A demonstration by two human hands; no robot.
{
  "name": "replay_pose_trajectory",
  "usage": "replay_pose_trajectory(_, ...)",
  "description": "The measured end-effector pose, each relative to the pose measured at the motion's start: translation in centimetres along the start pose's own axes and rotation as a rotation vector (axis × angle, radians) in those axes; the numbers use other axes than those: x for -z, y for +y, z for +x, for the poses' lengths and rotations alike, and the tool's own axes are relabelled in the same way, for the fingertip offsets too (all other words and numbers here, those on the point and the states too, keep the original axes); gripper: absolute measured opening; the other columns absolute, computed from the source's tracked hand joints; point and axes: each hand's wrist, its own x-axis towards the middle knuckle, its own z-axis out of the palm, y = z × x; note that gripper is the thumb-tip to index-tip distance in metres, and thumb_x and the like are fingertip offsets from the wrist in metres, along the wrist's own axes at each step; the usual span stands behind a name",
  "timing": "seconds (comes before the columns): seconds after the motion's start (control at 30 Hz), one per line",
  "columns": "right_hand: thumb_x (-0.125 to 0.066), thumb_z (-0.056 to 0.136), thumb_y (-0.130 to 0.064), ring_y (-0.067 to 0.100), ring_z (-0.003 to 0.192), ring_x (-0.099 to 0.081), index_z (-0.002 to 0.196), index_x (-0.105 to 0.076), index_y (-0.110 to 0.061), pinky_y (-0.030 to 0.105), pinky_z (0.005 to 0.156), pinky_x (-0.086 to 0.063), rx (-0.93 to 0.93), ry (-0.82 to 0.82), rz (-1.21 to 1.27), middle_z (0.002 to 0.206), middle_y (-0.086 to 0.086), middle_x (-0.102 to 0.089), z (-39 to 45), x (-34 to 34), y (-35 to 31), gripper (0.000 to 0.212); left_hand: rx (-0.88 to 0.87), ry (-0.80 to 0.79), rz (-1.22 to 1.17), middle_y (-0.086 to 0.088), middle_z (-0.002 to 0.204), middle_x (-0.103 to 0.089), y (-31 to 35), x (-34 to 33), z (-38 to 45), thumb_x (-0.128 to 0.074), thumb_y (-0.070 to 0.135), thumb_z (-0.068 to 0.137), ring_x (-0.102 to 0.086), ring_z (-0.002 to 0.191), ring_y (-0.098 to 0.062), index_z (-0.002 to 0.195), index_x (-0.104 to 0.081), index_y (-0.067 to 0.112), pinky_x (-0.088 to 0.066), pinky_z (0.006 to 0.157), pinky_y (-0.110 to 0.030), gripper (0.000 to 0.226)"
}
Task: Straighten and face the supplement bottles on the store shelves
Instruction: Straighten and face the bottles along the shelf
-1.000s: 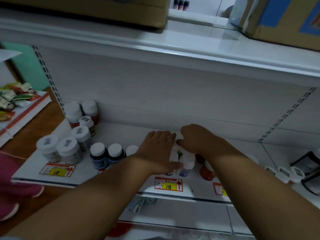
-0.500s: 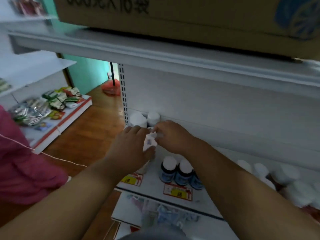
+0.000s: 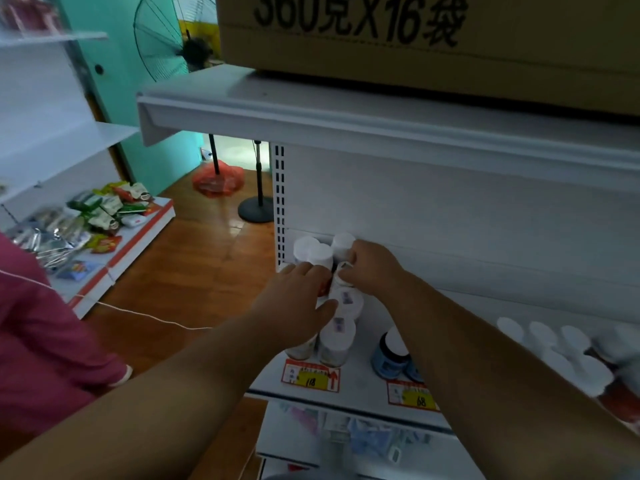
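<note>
A small white-capped bottle [image 3: 343, 271] is pinched by the curled right hand [image 3: 372, 270] while the flat, relaxed left hand [image 3: 294, 301] is pressed against neighbouring bottles [image 3: 341, 327] (left end of the shelf [image 3: 363, 382], behind the price tag [image 3: 311, 375]).

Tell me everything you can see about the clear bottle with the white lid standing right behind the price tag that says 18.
The clear plastic bottle with the white lid stands upright at the front of the white shelf, just behind the red and yellow price tag. Its round flat lid carries a small purplish sticker; pale, grainy contents show through the wall. A like bottle stands close on its left, another directly behind. The left hand lies just beside its lid; contact is unclear.
</note>
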Motion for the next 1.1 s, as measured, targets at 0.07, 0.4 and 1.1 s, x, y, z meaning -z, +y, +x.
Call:
replay_pose_trajectory(0.07, -0.063, 0.082, -0.028, 0.022, 0.083, -0.053, 0.097, -0.050, -0.015, 0.028, 0.064, -0.034, -0.036, 0.084, 0.029, 0.089, 0.003, -0.054, -0.3, 0.7, -0.1, 0.023, -0.002, 0.018, -0.035, 0.003, 0.123, -0.057, -0.4, 0.1, 0.3, -0.055, 0.045, 0.090, -0.052, 0.109, -0.018, 0.126, -0.050, 0.025, -0.046, 0.094, -0.036, 0.041)
replay_pose_trajectory(0.4, -0.050, 0.093, -0.041, 0.020, 0.058, -0.067, 0.085, -0.059, -0.011, 0.036, 0.058, -0.059, -0.129, 0.380, 0.525, 0.075, 0.009, -0.067, -5.7, 6.0, -1.5, 0.032, -0.023, 0.053, -0.373, 0.021, 0.103, -0.056, 1.0, 1.0, 1.7, -0.067, 0.055, 0.080, -0.056, 0.089, 0.004, 0.125, -0.048, 0.031, -0.044, 0.073, -0.007, 0.054)
replay_pose_trajectory(1.1, -0.068, 0.088, -0.017, 0.014, 0.068, -0.066, 0.097, -0.067, -0.013, 0.032, 0.064, -0.057, -0.210, 0.544, 0.765, 0.084, 0.005, -0.071, -21.1, 13.7, 12.0, 0.009, -0.275, -0.224, -0.773, 0.012, 0.100, -0.066, 19.5, -5.2, 2.0, -0.067, 0.039, 0.085, -0.061, 0.089, -0.003, 0.111, -0.059, 0.031, -0.049, 0.080, -0.029, 0.028)
